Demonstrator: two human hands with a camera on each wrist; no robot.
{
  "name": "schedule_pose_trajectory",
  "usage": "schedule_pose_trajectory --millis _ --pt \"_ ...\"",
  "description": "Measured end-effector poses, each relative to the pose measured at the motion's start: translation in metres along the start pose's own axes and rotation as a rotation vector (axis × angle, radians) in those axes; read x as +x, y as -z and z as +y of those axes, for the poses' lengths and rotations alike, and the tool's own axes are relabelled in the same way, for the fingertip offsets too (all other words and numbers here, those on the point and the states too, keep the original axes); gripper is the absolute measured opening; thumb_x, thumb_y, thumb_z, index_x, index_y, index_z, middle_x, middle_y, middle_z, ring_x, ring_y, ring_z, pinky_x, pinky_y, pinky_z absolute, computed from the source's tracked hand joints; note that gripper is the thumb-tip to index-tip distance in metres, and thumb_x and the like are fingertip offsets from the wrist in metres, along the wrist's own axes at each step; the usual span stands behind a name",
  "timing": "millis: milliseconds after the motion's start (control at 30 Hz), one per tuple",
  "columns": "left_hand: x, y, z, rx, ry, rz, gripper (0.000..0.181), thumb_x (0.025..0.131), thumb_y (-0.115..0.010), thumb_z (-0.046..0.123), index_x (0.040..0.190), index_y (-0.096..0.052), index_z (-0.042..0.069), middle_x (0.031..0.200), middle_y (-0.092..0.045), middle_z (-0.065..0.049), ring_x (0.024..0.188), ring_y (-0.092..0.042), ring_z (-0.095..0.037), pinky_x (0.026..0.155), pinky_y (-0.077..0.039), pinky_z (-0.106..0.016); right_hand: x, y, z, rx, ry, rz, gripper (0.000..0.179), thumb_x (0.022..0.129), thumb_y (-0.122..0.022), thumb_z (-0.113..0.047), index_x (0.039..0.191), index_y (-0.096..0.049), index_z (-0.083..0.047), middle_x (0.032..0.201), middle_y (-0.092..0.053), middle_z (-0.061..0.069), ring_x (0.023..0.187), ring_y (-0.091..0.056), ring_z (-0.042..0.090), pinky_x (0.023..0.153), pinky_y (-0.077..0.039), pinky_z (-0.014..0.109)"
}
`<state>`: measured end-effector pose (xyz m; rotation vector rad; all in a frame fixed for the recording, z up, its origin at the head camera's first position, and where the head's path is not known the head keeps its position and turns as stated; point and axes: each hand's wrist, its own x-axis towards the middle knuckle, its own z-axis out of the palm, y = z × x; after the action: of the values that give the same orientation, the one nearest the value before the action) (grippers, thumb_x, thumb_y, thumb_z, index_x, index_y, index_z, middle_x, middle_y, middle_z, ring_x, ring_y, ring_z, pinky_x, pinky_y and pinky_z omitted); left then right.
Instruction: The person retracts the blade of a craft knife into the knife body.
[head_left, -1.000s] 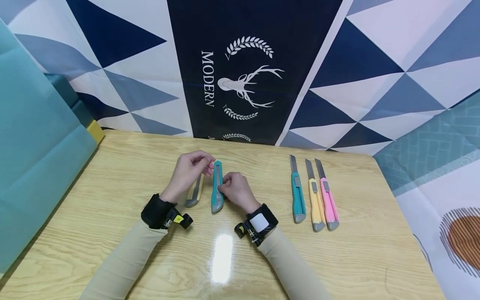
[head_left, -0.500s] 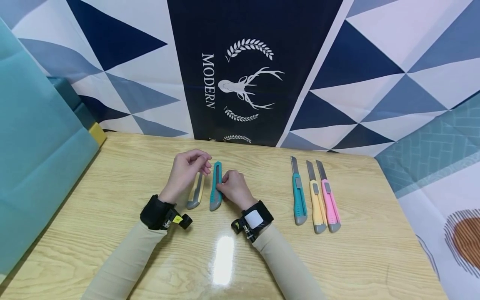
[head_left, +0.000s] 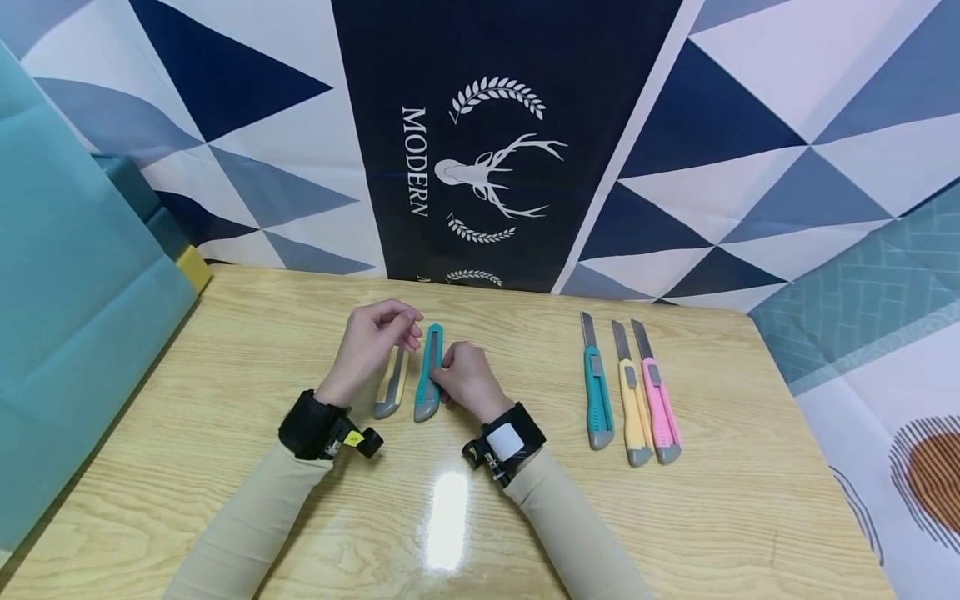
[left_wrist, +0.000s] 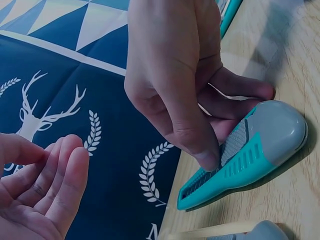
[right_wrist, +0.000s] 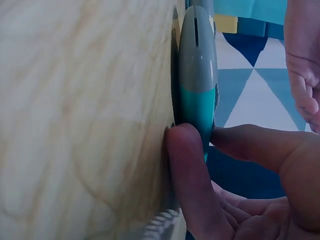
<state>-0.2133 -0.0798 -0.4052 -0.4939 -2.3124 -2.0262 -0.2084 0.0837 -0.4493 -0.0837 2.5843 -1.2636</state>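
Head view showed me right hand pinching slim teal plastic cutter, spacing beside slim yellow plastic cutter tightened, left hand loose, empty.

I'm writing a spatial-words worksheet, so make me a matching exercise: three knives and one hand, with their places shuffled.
Things
1. Pink utility knife
2. Teal utility knife with blade out
3. Teal utility knife with no blade protruding
4. Left hand

Places (head view)
A. Pinched by the right hand
B. Partly hiding a yellow utility knife
C. Left end of the row of three
D. Right end of that row

Pairs: 1-D, 2-C, 3-A, 4-B
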Motion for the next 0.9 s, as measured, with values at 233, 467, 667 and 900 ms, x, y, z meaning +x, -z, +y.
schedule_pose_trajectory --millis 233,467,667,900 --pt "-0.006 -0.003 0.021 0.047 -0.008 -0.015 0.018 0.096 -0.049 0.004 0.096 -0.063 -0.007 0.080 -0.063 -0.027 0.067 -0.062 -0.034 0.061 -0.060 -0.038 -0.005 0.002 -0.004 -0.084 0.016 0.014 0.013 0.087 -0.060 -0.010 0.079 -0.053 -0.001 0.054 -0.061 0.009 0.039 -0.057 0.016 0.031 -0.048 0.021" --pt "-0.008 -0.006 0.020 0.059 -0.007 -0.025 0.018 0.096 -0.049 0.005 0.097 -0.062 -0.008 0.080 -0.063 -0.027 0.068 -0.062 -0.034 0.063 -0.059 -0.039 -0.016 0.025 -0.010 -0.140 0.115 0.041 0.020 0.089 -0.062 -0.020 0.077 -0.061 -0.003 0.052 -0.059 0.004 0.038 -0.050 0.011 0.033 -0.038 0.019" --pt "-0.003 -0.009 -0.002 0.034 -0.003 -0.059 0.018 0.096 -0.050 0.006 0.097 -0.063 -0.005 0.082 -0.063 -0.028 0.068 -0.062 -0.033 0.062 -0.059 -0.042 -0.027 0.065 -0.008 -0.088 0.235 0.047 0.030 0.094 -0.056 -0.019 0.069 -0.067 -0.006 0.049 -0.054 0.004 0.038 -0.045 0.013 0.034 -0.032 0.021" --pt "-0.004 -0.018 -0.014 0.029 -0.021 -0.119 0.017 0.096 -0.051 0.007 0.096 -0.063 -0.005 0.080 -0.064 -0.024 0.065 -0.063 -0.027 0.061 -0.059 -0.044 -0.033 0.120 0.015 -0.020 0.203 0.138 0.016 0.093 -0.055 -0.011 0.085 -0.068 -0.004 0.062 -0.062 0.010 0.047 -0.056 0.018 0.038 -0.042 0.019"
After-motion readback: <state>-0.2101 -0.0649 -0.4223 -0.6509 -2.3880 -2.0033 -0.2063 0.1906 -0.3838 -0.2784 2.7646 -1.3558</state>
